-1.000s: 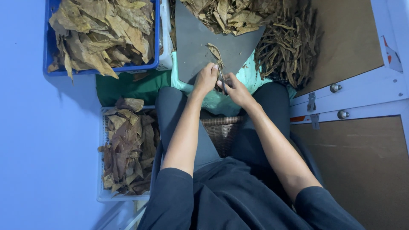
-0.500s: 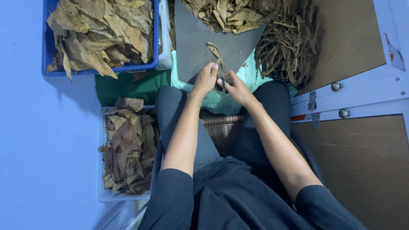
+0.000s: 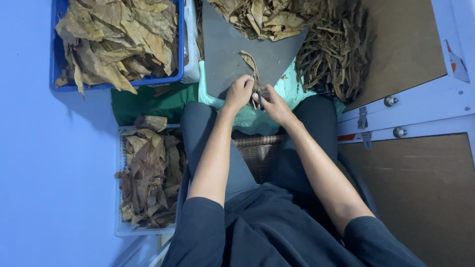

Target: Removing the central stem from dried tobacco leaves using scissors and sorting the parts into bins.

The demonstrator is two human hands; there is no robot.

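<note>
The left hand (image 3: 239,92) and the right hand (image 3: 273,103) are close together, almost touching, over the near edge of a dark grey board (image 3: 227,54). Both hands are curled nearly shut. Their fingers pinch the bottom end of a long, thin dry brown leaf (image 3: 250,63). The leaf lies on the board and points up and away from the hands. The fingertips are bunched so tight that I cannot tell just how each one grips.

The board rests over the person's knees, on top of a light green sheet (image 3: 257,121). At the far end of the board sits a heap of crumpled dry leaves (image 3: 267,17). To the right of the board is a pile of thin brown stems (image 3: 331,54), near the right hand. Nothing lies between the hands and the leaf.

On the left, well apart from the hands, a blue crate (image 3: 180,49) is full of big dry leaves. Nearer the person, beside the left arm, a white basket (image 3: 120,198) holds darker brown leaves. A woven basket (image 3: 257,151) shows between the person's legs, under the arms. On the right is a pale blue frame with brown panels (image 3: 420,109).
</note>
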